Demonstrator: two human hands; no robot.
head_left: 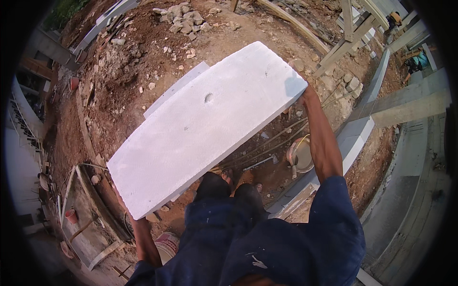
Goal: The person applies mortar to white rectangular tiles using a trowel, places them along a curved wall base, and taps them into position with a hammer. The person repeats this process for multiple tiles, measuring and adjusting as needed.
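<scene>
Block (205, 128), pale, long and lightly pitted, is held between the two hands, which are set well apart and clamped on its opposite ends, with its broad face turned upward. The long axis is laid on a slant, from the near left end of the block to its far right end, so that it is carried across the front of the body rather than square to it. The near left end is gripped by the left hand (137, 223), mostly hidden under the block; the far right end is gripped by the right hand (306, 97), for which the arm is stretched farther forward. The left hand is thus the one nearer the body. How the fingers are curled beneath the block cannot be told. Beyond the block's far long edge, a greyish slab (175, 89) is partly covered; whether the two are touching cannot be told. To the right of the block's near edge, a round bucket (290, 151) and a hammer-like tool (257, 164) are seen, and below its left end a second bucket (167, 243) is seen
</scene>
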